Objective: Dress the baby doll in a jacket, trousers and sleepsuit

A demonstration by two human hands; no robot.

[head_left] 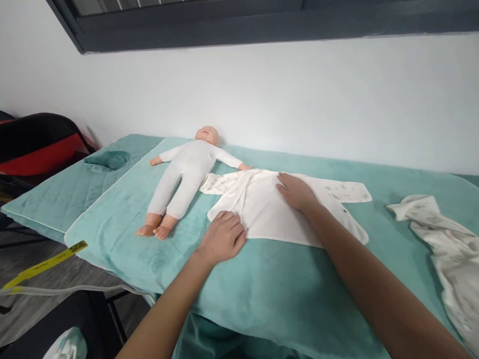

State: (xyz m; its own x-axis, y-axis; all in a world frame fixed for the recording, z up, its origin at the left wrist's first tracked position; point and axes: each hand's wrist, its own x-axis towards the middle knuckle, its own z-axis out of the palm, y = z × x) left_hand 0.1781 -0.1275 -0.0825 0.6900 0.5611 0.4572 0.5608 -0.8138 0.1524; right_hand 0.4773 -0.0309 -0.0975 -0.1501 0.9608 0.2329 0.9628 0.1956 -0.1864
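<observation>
A white baby shirt (269, 214) with small prints on its sleeves lies spread open on the green padded sheet. Its lower left edge is under my left hand (224, 237), whose fingers are curled closed on the cloth; the fingertips are hidden. My right hand (297, 192) rests on the shirt's upper middle, palm down with the fingers stretched out. Left of the shirt, a baby doll (190, 159) in a white body suit lies on its back. One of the doll's hands reaches the shirt's top edge near the left sleeve.
Another printed white garment (445, 244) lies crumpled at the right. The green sheet (277, 289) covers the bed, with a green pillow (48, 199) at its left end. A white wall stands behind. Black and red chairs (41, 144) and a yellow tag on a cable (48, 264) are at left.
</observation>
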